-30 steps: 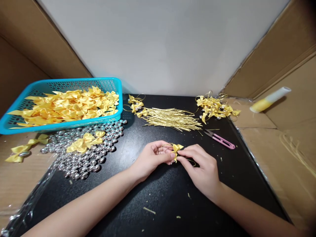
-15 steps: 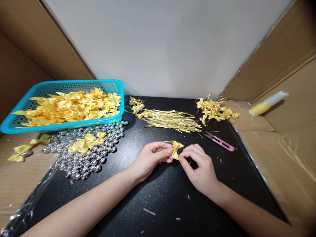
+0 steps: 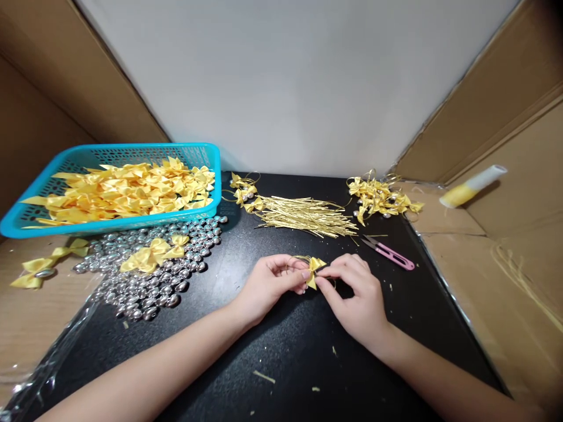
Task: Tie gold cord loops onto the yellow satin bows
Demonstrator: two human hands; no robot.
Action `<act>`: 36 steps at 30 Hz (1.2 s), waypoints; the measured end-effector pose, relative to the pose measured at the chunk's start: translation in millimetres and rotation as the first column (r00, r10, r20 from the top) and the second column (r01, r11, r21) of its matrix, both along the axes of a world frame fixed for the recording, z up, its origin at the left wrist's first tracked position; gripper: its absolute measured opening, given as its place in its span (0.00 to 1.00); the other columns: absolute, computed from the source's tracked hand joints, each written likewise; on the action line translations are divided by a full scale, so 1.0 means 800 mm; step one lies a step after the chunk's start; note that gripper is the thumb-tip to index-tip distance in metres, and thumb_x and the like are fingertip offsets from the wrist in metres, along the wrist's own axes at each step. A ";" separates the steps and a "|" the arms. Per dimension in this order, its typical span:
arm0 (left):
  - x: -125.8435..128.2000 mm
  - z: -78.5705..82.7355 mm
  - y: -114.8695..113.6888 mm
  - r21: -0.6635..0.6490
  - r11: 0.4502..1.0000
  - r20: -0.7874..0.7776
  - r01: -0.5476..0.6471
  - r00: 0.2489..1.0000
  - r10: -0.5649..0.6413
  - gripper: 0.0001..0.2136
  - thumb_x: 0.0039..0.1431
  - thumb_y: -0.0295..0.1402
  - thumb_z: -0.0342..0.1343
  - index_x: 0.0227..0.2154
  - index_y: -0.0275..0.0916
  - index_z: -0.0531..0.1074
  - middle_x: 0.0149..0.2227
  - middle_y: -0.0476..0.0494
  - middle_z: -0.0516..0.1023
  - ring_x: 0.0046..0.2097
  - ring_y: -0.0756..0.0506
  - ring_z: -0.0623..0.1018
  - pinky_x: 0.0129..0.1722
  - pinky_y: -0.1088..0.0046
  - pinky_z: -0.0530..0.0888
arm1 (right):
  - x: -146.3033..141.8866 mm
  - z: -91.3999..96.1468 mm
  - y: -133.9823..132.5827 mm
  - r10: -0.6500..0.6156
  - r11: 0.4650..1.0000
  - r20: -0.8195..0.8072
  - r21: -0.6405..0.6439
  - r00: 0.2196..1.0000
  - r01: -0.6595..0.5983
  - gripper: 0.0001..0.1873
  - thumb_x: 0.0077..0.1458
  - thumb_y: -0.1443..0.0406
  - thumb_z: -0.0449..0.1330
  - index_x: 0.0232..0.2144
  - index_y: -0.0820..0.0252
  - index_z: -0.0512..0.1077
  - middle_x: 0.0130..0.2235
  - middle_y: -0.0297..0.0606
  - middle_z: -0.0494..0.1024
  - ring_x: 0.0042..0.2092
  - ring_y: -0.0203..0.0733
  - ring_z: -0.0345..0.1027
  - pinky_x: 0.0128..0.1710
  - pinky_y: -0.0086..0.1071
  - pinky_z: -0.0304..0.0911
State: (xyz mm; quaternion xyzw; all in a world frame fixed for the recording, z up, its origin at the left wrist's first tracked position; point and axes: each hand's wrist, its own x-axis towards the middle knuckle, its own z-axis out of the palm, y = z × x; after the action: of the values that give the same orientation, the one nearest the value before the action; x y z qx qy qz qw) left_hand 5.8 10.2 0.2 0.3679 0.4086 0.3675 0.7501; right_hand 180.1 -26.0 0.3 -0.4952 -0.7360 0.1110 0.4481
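Note:
A yellow ribbon bow [image 3: 315, 265] is pinched between thumb and fingers of my left hand [image 3: 278, 281], at the middle of the black table. Gold cord loops out behind the bow near the left fingers. My right hand [image 3: 352, 287] is closed at the bow's right side, its thumb and index finger pressed together by the bow's centre. A bit of cord curves out under the right fingers, so they seem to grip the gold cord. Beyond both hands lies a bundle of cut gold cords [image 3: 308, 215].
A blue basket [image 3: 109, 218] of yellow bows stands at the left. Before it spread silver beads [image 3: 162, 287] with several bows on top. Pink thread snips [image 3: 391, 254] lie right. Finished-looking bows with loops [image 3: 378, 196] are heaped back right. A tube [image 3: 472, 186] leans near the cardboard.
My right thumb and index finger have moved slightly left and up, onto the bow's centre. The bow has turned a little in my left fingers.

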 end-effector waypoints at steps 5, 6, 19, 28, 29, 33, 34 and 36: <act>0.003 -0.004 -0.007 0.084 0.995 -0.047 -0.056 0.997 0.060 0.12 0.41 0.34 0.72 0.25 0.33 0.77 0.23 0.49 0.79 0.23 0.55 0.74 0.27 0.80 0.71 | -0.002 0.008 -0.003 0.013 0.995 0.008 0.103 1.000 -0.014 0.05 0.54 0.71 0.64 0.34 0.58 0.75 0.29 0.34 0.71 0.32 0.38 0.63 0.34 0.36 0.58; 0.003 -0.005 -0.009 0.102 0.993 -0.066 -0.054 0.996 0.061 0.11 0.41 0.33 0.71 0.25 0.33 0.77 0.23 0.49 0.79 0.23 0.55 0.73 0.27 0.80 0.71 | -0.003 0.007 -0.003 0.016 0.995 0.031 0.094 0.999 -0.018 0.06 0.54 0.70 0.64 0.36 0.57 0.76 0.29 0.34 0.71 0.33 0.38 0.64 0.34 0.36 0.57; 0.006 -0.001 -0.012 0.166 0.985 -0.154 -0.055 0.985 0.081 0.10 0.39 0.32 0.71 0.23 0.34 0.76 0.23 0.48 0.79 0.25 0.51 0.73 0.27 0.77 0.69 | -0.005 0.012 -0.003 0.129 0.992 -0.171 0.020 0.977 -0.127 0.09 0.51 0.73 0.65 0.29 0.52 0.80 0.31 0.34 0.74 0.35 0.39 0.68 0.35 0.34 0.67; 0.006 -0.002 -0.010 0.189 0.977 -0.112 -0.098 0.986 0.121 0.09 0.45 0.33 0.68 0.27 0.34 0.77 0.22 0.50 0.75 0.24 0.53 0.71 0.27 0.77 0.70 | -0.002 0.024 -0.008 0.296 0.948 -0.316 -0.021 0.902 -0.318 0.13 0.53 0.76 0.63 0.35 0.53 0.80 0.35 0.37 0.83 0.35 0.39 0.78 0.36 0.31 0.74; 0.006 -0.002 -0.010 0.204 0.975 -0.107 -0.085 0.988 0.108 0.09 0.46 0.33 0.67 0.29 0.33 0.78 0.22 0.50 0.75 0.24 0.53 0.72 0.28 0.77 0.70 | -0.003 0.025 -0.008 0.284 0.951 -0.317 -0.030 0.905 -0.309 0.13 0.52 0.76 0.63 0.34 0.53 0.80 0.34 0.37 0.83 0.35 0.40 0.78 0.36 0.32 0.74; 0.003 0.000 -0.010 0.286 0.957 -0.134 0.040 0.991 -0.002 0.07 0.50 0.31 0.62 0.31 0.32 0.79 0.26 0.48 0.74 0.25 0.52 0.73 0.27 0.77 0.71 | -0.003 0.027 -0.004 0.209 0.947 -0.397 -0.146 0.894 -0.286 0.09 0.51 0.73 0.65 0.31 0.54 0.81 0.31 0.37 0.83 0.33 0.40 0.78 0.35 0.32 0.76; 0.002 0.000 -0.009 0.295 0.951 -0.143 0.091 0.988 -0.050 0.07 0.50 0.30 0.61 0.31 0.32 0.79 0.26 0.49 0.73 0.24 0.53 0.72 0.26 0.77 0.70 | -0.002 0.027 -0.002 0.174 0.940 -0.447 -0.191 0.877 -0.284 0.07 0.50 0.71 0.66 0.30 0.54 0.81 0.31 0.37 0.83 0.33 0.40 0.78 0.34 0.32 0.76; -0.001 -0.001 -0.009 0.289 0.939 -0.149 0.189 0.977 -0.151 0.09 0.52 0.30 0.59 0.35 0.32 0.79 0.24 0.49 0.71 0.23 0.53 0.70 0.23 0.78 0.70 | 0.000 0.028 0.001 0.099 0.918 -0.554 -0.269 0.826 -0.291 0.03 0.48 0.68 0.69 0.28 0.53 0.81 0.30 0.37 0.82 0.32 0.40 0.78 0.32 0.30 0.76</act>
State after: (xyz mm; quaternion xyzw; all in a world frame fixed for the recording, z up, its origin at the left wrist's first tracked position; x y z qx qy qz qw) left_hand 5.1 3.4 -0.6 0.5340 0.3602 0.3357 0.6873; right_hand 180.5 -25.0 23.0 -0.4362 -0.6002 0.4150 0.5265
